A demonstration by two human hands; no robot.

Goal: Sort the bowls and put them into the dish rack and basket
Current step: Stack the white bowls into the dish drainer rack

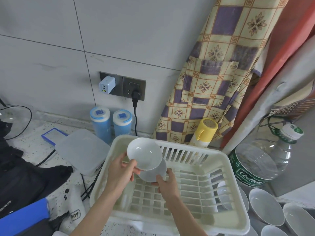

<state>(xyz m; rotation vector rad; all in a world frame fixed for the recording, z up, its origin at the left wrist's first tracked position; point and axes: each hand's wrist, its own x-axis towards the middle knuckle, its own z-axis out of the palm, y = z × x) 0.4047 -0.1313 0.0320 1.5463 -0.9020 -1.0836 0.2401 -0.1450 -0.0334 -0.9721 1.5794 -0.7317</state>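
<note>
Head view. Progress: early stage, by my judgement. The cream plastic dish rack (170, 189) stands on the speckled counter (34, 143), and its slatted floor holds no bowl that can be seen. At least four white bowls (265, 206) wait in a cluster at the lower right, beside and partly behind the rack's right rim; all remain to be sorted. No basket distinct from the rack can be identified.

Bowls in hand: two. The left hand (119, 172) pinches the rim of the upper bowl (144, 155), thumb on the near edge, holding it tilted with its inside towards the viewer. The right hand (166, 183) grips the lower bowl (153, 174) from beneath, fingers curled round its outer wall. The two bowls overlap above the rack's far left corner; whether they touch cannot be determined.

Appearance: both bowls are plain glossy white, small and round; no chip, crack or residue is visible
</note>
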